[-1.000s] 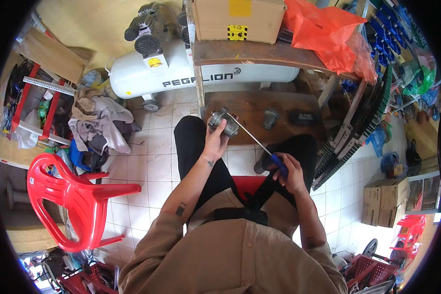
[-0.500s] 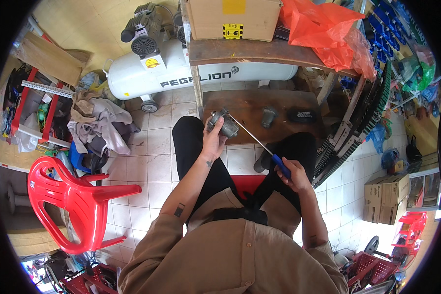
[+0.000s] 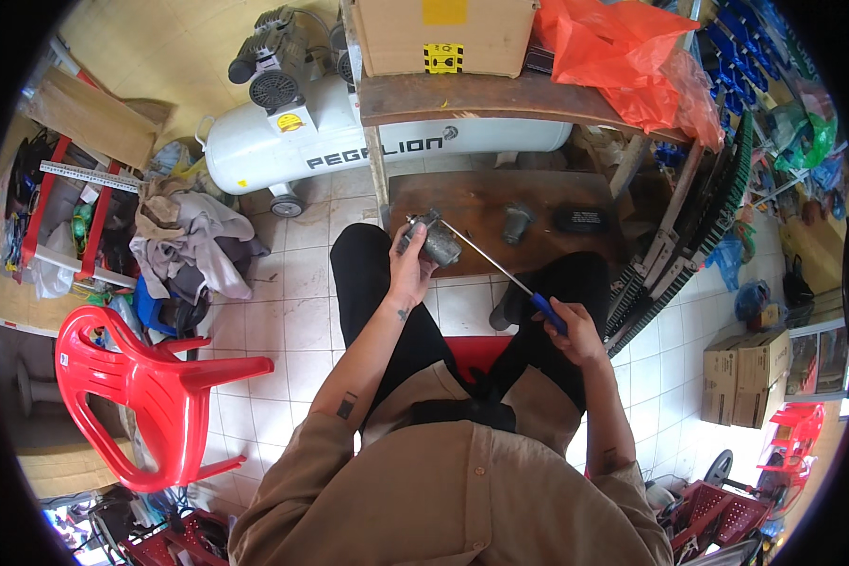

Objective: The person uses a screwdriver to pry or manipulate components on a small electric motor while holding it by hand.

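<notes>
My left hand (image 3: 409,273) is closed round a grey cylindrical metal part (image 3: 441,247), held up over my left knee. In my right hand (image 3: 576,334) is a screwdriver (image 3: 548,312) with a blue handle and a long thin shaft. The shaft slants up to the left, and its tip meets the upper end of the metal part. What the tip sits in is too small to make out. A second grey metal part (image 3: 517,224) stands on the low wooden shelf (image 3: 462,200) beyond my knees, beside a flat black case (image 3: 581,220).
A white air compressor tank (image 3: 264,141) lies behind the shelf. Above it a wooden board (image 3: 491,102) bears a cardboard box (image 3: 443,33) and an orange plastic bag (image 3: 613,57). A red plastic chair (image 3: 174,377) is at my left, long dark ribbed strips (image 3: 670,259) at my right.
My right hand has moved slightly right and down with the screwdriver's handle. The tip stays at the metal part, and my left hand keeps its hold.
</notes>
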### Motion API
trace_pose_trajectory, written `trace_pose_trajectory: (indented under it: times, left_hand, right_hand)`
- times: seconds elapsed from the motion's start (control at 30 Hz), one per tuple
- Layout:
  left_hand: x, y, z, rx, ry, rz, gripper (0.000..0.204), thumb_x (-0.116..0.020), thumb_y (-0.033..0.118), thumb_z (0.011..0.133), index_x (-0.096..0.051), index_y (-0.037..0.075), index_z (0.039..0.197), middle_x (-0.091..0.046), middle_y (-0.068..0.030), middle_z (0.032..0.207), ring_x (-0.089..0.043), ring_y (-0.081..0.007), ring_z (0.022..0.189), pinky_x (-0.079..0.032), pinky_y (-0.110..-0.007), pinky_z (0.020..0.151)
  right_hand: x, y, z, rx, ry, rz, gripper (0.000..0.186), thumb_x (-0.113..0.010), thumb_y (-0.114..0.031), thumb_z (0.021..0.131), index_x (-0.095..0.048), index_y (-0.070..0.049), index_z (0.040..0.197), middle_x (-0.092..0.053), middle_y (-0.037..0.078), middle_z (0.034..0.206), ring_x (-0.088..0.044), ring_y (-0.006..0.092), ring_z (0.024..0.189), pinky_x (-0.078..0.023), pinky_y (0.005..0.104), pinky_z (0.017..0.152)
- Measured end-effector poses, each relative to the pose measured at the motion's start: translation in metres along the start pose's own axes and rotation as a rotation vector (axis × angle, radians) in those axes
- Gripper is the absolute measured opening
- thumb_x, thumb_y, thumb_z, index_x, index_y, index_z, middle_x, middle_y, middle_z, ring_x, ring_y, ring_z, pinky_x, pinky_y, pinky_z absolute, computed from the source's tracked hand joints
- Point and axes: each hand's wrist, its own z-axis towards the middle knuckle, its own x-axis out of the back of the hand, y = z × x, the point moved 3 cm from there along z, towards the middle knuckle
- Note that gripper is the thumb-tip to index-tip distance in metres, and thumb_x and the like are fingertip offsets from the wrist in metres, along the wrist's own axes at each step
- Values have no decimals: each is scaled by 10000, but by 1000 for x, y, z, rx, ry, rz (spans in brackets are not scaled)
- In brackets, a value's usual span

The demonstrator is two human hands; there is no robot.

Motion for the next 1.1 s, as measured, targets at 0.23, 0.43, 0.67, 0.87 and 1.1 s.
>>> trace_pose_trajectory:
  times: [0.23, 0.43, 0.67, 0.87, 1.1]
  left_hand:
    - [4, 0, 4, 11, 21, -5, 258, -677, 340, 970, -603, 130, 1101, -662, -24, 1055, -668, -165, 950, -588, -383, 776]
    - [1, 3, 3, 51, -36, -67, 299, -666, 370, 974, -630, 113, 1122, -660, -18, 1038, -661, -156, 926, -579, -355, 782]
    - [3, 1, 3, 96, -30, -59, 364, -666, 392, 969, -652, 99, 1184, -666, -10, 1017, -650, -145, 912, -557, -348, 799]
    - [4, 3, 0, 96, -15, -33, 362, -664, 406, 967, -656, 111, 1177, -665, -10, 1010, -648, -142, 896, -550, -337, 778]
    - [7, 2, 2, 100, 2, -37, 347, -663, 401, 968, -657, 116, 1166, -666, -13, 1018, -653, -146, 899, -554, -335, 775]
  right_hand:
    - [-1, 4, 2, 6, -22, -39, 468, -508, -348, 1056, -659, 88, 976, -518, 13, 647, -365, 41, 437, -254, 199, 397]
    - [-4, 2, 1, 21, -34, -91, 495, -530, -382, 1051, -665, 86, 965, -504, 3, 636, -374, 41, 448, -268, 202, 408]
    - [-4, 5, 1, 76, 21, -246, 489, -574, -390, 1029, -693, 75, 940, -514, -4, 627, -392, 36, 467, -275, 204, 424]
    - [-10, -2, -5, 127, 85, -382, 460, -596, -368, 1018, -708, 63, 903, -533, -2, 607, -432, 53, 493, -309, 224, 448]
    - [-12, 4, -6, 412, 227, -715, 321, -690, -279, 950, -728, 34, 893, -622, 67, 642, -566, 119, 545, -448, 287, 540]
